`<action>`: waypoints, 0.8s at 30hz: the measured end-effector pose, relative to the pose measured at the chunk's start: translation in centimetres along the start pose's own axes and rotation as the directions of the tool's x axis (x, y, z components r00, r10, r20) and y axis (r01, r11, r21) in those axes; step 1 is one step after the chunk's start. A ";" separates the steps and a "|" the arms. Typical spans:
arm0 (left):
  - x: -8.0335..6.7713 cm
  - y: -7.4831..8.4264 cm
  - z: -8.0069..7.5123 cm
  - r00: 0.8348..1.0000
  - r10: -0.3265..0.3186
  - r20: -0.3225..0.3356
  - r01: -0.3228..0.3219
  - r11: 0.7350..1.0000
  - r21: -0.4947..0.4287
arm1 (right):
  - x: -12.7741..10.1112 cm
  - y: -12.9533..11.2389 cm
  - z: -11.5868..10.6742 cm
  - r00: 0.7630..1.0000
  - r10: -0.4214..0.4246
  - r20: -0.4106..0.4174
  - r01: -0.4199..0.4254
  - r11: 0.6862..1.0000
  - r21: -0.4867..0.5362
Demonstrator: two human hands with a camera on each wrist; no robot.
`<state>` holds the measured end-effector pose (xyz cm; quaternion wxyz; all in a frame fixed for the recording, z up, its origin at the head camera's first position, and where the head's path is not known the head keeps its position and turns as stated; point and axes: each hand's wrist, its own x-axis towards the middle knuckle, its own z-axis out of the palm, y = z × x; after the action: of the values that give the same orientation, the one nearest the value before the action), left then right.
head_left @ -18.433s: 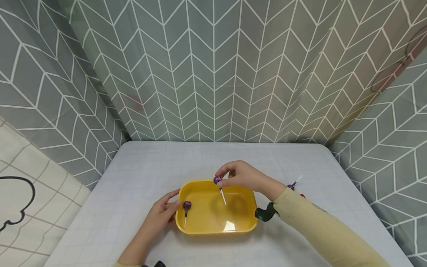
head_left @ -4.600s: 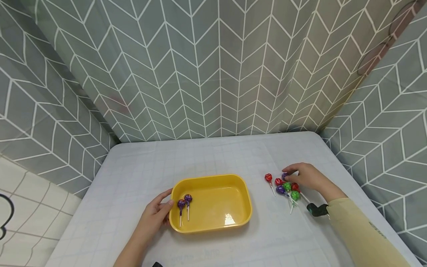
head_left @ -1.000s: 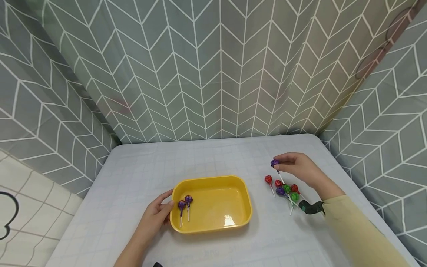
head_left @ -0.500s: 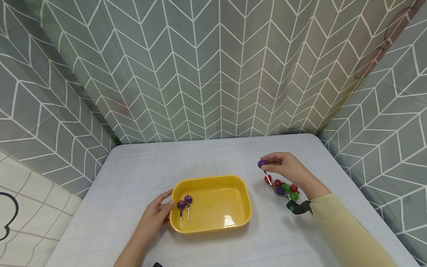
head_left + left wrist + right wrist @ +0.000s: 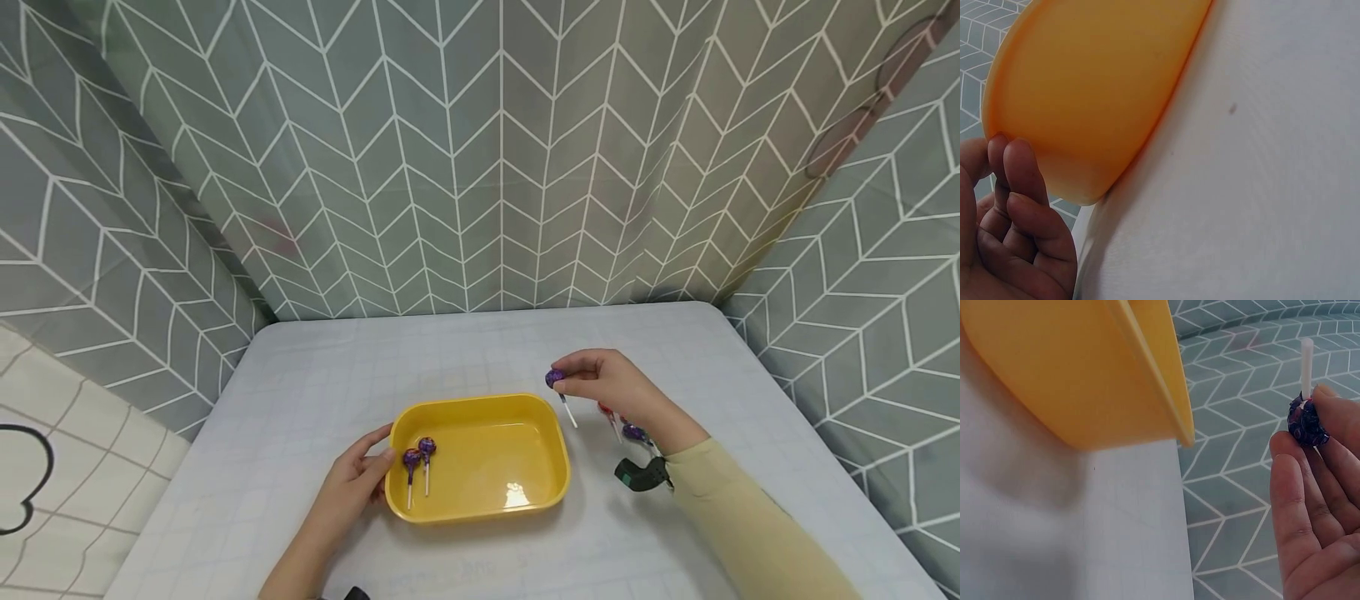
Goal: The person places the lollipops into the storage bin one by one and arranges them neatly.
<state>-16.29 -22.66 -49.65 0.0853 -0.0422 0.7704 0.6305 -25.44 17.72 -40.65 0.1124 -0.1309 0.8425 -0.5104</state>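
Observation:
A purple-wrapped lollipop (image 5: 554,378) is pinched by its candy head between the thumb and fingers of my right hand (image 5: 611,385), its white stick pointing down. In the right wrist view the wrapped lollipop (image 5: 1305,422) shows close up, held at the fingertips. It hangs just beyond the right end of a yellow tray (image 5: 495,458). My left hand (image 5: 352,479) grips the tray's left rim, thumb on the edge. Two purple lollipops, one (image 5: 412,458) beside the other (image 5: 427,447), lie at the tray's left end. The left wrist view shows the fingers against the tray's wall (image 5: 1085,81).
Loose lollipops lie right of the tray, partly hidden by the right forearm: a red lollipop (image 5: 606,409) and a purple one (image 5: 634,432) show. The white tablecloth (image 5: 450,358) reaches back to a grey patterned curtain (image 5: 480,167).
My right hand has carried the purple lollipop leftward from above the loose pile toward the tray. The left hand and tray have hardly moved. Earlier, two purple lollipops came to lie together in the tray.

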 end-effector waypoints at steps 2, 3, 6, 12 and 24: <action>0.0 0.0 0.0 1.000 0.001 0.002 -0.001 1.000 -0.001 | 0.1 -0.2 0.4 1.000 -0.011 0.009 0.011 1.000 0.019; 0.0 0.0 0.0 1.000 0.002 0.003 -0.002 1.000 -0.002 | 0.1 -0.3 0.6 1.000 -0.010 0.012 0.010 1.000 0.028; 0.0 0.0 0.0 1.000 0.003 0.002 -0.003 1.000 -0.003 | 0.2 -0.5 1.1 0.999 -0.017 0.027 0.015 0.999 0.047; 0.0 0.0 0.0 1.000 -0.003 -0.009 0.003 1.000 0.010 | 0.5 -1.0 2.0 0.998 -0.037 0.059 0.032 0.996 0.078; -0.1 -0.1 0.0 1.000 0.012 -0.014 -0.012 1.000 0.014 | 1.3 -2.1 4.3 0.990 -0.071 0.120 0.056 0.990 0.127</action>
<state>-16.22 -22.67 -49.71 0.0764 -0.0415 0.7755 0.6254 -25.04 12.77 -40.84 0.1562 -0.1822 0.7961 -0.5556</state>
